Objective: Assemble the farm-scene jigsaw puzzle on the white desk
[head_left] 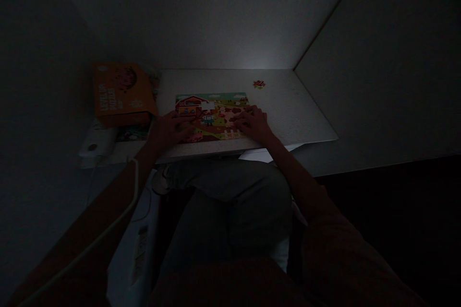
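A farm-scene jigsaw puzzle (219, 129) lies flat on the white tabletop, with a barn, a figure and a cow in its picture. Near its upper middle, a white patch shaped like a piece shows among the joined pieces. My left hand (170, 130) rests on the puzzle's left side, fingers stretched over it. Across from it, my right hand (255, 125) lies on the right edge, its fingers apart and touching the cow area. Neither hand visibly grips anything. A loose puzzle piece (259, 84) sits behind the puzzle, to the right.
An orange puzzle box (124, 93) stands at the table's left end, above a white device (94, 139). A pale cable (135, 187) runs along my left forearm. Walls border the white table (288, 105) at the back. The scene is very dark.
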The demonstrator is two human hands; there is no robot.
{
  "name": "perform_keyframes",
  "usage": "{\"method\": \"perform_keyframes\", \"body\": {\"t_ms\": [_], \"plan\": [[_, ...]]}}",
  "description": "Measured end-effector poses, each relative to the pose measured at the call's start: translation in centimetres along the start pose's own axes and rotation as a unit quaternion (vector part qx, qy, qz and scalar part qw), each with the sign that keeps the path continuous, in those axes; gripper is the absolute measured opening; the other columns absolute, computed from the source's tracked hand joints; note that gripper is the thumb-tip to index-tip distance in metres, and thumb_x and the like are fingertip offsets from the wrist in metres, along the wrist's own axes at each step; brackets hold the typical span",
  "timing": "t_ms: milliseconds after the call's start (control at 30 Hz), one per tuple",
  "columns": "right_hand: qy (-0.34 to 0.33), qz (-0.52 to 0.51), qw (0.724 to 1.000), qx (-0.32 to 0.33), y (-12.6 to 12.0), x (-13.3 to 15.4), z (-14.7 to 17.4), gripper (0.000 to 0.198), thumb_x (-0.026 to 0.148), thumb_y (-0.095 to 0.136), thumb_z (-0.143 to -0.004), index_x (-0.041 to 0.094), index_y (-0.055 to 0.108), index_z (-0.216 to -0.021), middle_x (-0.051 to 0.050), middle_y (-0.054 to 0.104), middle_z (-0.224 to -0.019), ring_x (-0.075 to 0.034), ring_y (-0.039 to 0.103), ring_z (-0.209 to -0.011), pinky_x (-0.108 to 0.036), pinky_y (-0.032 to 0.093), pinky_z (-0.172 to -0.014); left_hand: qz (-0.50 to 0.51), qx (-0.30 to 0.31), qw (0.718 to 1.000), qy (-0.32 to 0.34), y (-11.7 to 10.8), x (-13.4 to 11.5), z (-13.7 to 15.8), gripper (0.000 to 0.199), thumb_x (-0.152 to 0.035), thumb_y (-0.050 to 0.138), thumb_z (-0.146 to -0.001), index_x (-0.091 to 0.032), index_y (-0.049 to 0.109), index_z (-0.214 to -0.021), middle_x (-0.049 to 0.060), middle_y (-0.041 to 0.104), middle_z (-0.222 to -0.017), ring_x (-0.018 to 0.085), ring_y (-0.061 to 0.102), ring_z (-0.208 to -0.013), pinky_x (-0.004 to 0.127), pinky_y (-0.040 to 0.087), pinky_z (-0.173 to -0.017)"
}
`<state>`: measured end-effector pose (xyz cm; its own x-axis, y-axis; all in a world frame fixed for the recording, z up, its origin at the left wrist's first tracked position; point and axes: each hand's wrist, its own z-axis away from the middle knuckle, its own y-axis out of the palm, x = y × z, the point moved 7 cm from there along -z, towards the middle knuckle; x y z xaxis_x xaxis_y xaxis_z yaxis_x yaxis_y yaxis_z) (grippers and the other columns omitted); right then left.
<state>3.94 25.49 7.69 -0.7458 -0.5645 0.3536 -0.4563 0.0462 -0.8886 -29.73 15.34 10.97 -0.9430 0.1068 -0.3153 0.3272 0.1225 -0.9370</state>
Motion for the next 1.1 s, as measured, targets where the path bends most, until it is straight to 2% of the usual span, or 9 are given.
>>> {"method": "perform_keyframes", "body": {"t_ms": [133, 300, 433, 567, 667, 733, 900, 1100], "plan": [[0.012, -0.032, 0.999, -0.038, -0.3, -1.0, -0.1, 0.043, 0.063, 0.061, -0.115, 0.035, 0.088, -0.136, -0.017, 0.068, -0.148, -0.041, 0.064, -0.139, -0.065, 0.052, -0.118, -0.011, 0.011, 1.0, -0.008, 0.1, 0.1, -0.2, 0.059, -0.067, 0.066, -0.109, -0.036, 0.083, -0.157, 0.012, 0.075, -0.135, 0.032, 0.074, -0.115, 0.042, 0.057, -0.1], [0.075, -0.075, 0.984, -0.146, -1.4, -6.9, -1.8, 0.059, 0.074, 0.043, -0.119, 0.031, 0.079, -0.139, -0.014, 0.073, -0.132, -0.032, 0.07, -0.116, -0.049, 0.062, -0.102, -0.01, 0.016, 1.0, -0.013, 0.1, 0.1, -0.1, 0.057, -0.063, 0.068, -0.109, -0.037, 0.083, -0.157, 0.011, 0.075, -0.139, 0.032, 0.075, -0.118, 0.042, 0.057, -0.103], [0.117, -0.062, 0.979, -0.158, -1.7, -12.4, -5.5, 0.057, 0.071, 0.054, -0.113, 0.024, 0.077, -0.136, -0.016, 0.074, -0.128, -0.03, 0.072, -0.104, -0.05, 0.063, -0.104, 0.005, 0.011, 1.0, -0.009, -0.1, 0.1, 0.1, 0.056, -0.061, 0.066, -0.109, -0.038, 0.081, -0.159, 0.011, 0.076, -0.137, 0.03, 0.075, -0.111, 0.04, 0.058, -0.097], [0.201, -0.042, 0.969, -0.139, -1.9, -15.7, -9.7, 0.06, 0.062, 0.071, -0.103, 0.019, 0.074, -0.145, -0.021, 0.07, -0.144, -0.034, 0.074, -0.12, -0.057, 0.062, -0.112, 0.017, 0.013, 1.0, -0.009, -0.1, 0.4, 0.0, 0.06, -0.06, 0.065, -0.108, -0.036, 0.077, -0.162, 0.011, 0.076, -0.137, 0.028, 0.075, -0.106, 0.038, 0.057, -0.091], [0.256, 0.002, 0.96, -0.111, -2.0, -16.4, -11.7, 0.073, 0.061, 0.077, -0.099, 0.018, 0.069, -0.157, -0.025, 0.06, -0.164, -0.038, 0.069, -0.14, -0.06, 0.056, -0.122, 0.034, 0.015, 0.999, -0.001, -0.1, 0.5, 0.0, 0.061, -0.062, 0.062, -0.109, -0.034, 0.077, -0.162, 0.011, 0.076, -0.135, 0.028, 0.075, -0.105, 0.039, 0.057, -0.09], [0.273, 0.033, 0.957, -0.093, -2.0, -16.4, -12.4, 0.075, 0.067, 0.078, -0.099, 0.018, 0.071, -0.156, -0.027, 0.055, -0.169, -0.041, 0.065, -0.148, -0.063, 0.052, -0.127, 0.043, 0.011, 0.999, 0.002, -0.1, 0.6, 0.0, 0.062, -0.063, 0.06, -0.11, -0.033, 0.078, -0.162, 0.012, 0.076, -0.131, 0.03, 0.075, -0.105, 0.041, 0.058, -0.089], [0.259, 0.052, 0.961, -0.083, -1.8, -16.3, -13.0, 0.065, 0.069, 0.074, -0.102, 0.02, 0.078, -0.143, -0.026, 0.063, -0.161, -0.043, 0.062, -0.151, -0.068, 0.049, -0.127, 0.038, 0.019, 0.999, 0.001, 0.0, 0.5, 0.2, 0.062, -0.064, 0.061, -0.11, -0.035, 0.076, -0.163, 0.011, 0.076, -0.131, 0.03, 0.076, -0.108, 0.041, 0.058, -0.092], [0.247, 0.022, 0.96, -0.13, -2.2, -16.7, -12.3, 0.057, 0.068, 0.08, -0.093, 0.022, 0.077, -0.127, -0.024, 0.072, -0.151, -0.044, 0.068, -0.143, -0.073, 0.042, -0.127, 0.03, 0.007, 0.999, 0.008, 0.0, 0.4, 0.2, 0.063, -0.063, 0.066, -0.109, -0.032, 0.077, -0.162, 0.012, 0.076, -0.133, 0.031, 0.076, -0.107, 0.042, 0.06, -0.092]]}}
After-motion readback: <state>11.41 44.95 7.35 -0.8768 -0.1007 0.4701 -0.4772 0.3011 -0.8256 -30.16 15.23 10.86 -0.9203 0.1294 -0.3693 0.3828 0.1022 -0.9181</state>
